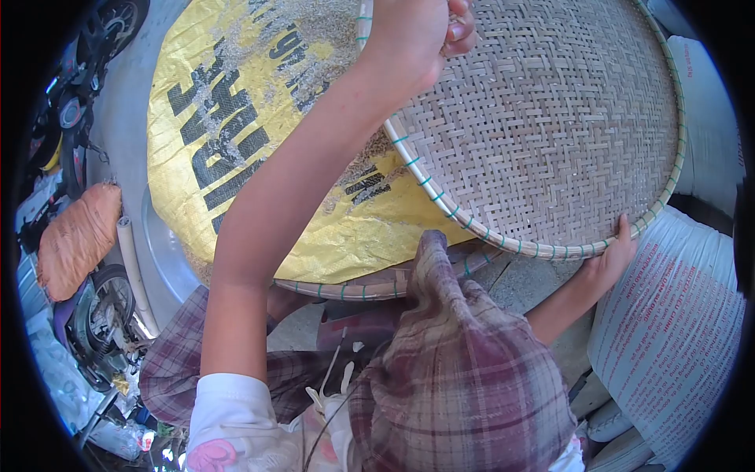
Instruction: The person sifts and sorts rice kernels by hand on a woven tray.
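Observation:
A round woven bamboo tray (543,134) with green ties along its rim fills the upper right and overlaps a yellow printed sack (314,252). My right hand (613,256) grips the tray's lower right rim, with one finger or the thumb over the edge. At the top centre, my left hand (429,39) is closed above the tray's left edge. Its fingers are curled, and what they hold, if anything, is hidden. Loose grain (314,39) lies spread over the yellow sack, which rests on another woven tray (362,289) with its rim showing below.
Motorbikes (75,114), an orange bundle (79,240) and a pale pole (135,271) are at the left. A metal basin (169,259) shows beside the yellow sack. White printed sacks (668,322) stand at the right. Checked cloth (472,377) covers the lower centre.

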Tool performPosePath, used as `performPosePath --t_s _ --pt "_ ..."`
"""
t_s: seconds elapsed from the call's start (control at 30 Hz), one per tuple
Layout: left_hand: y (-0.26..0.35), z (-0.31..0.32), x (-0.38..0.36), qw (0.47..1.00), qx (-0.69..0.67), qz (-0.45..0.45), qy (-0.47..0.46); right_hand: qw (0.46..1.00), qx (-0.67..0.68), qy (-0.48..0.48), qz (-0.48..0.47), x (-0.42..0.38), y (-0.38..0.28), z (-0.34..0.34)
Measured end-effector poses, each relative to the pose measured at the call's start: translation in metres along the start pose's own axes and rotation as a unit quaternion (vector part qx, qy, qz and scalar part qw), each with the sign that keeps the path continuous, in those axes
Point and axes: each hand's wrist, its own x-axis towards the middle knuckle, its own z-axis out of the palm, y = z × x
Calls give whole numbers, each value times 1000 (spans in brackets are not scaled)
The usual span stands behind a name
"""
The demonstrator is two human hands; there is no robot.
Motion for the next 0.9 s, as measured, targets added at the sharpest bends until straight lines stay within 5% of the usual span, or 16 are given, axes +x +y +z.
performPosePath --t_s 0.33,0.5,0.77,0.9 --pt "0 -4 -3 1000 21 3 -9 996 42 -73 9 -2 -12 11" --pt "14 -16 -8 999 49 -8 3 983 72 -141 95 -24 -11 39" --pt "21 -45 -24 997 74 -17 0 986 22 -161 44 -96 -15 93" --pt "20 -49 -29 993 77 -34 81 976 -3 -216 34 -108 8 110"
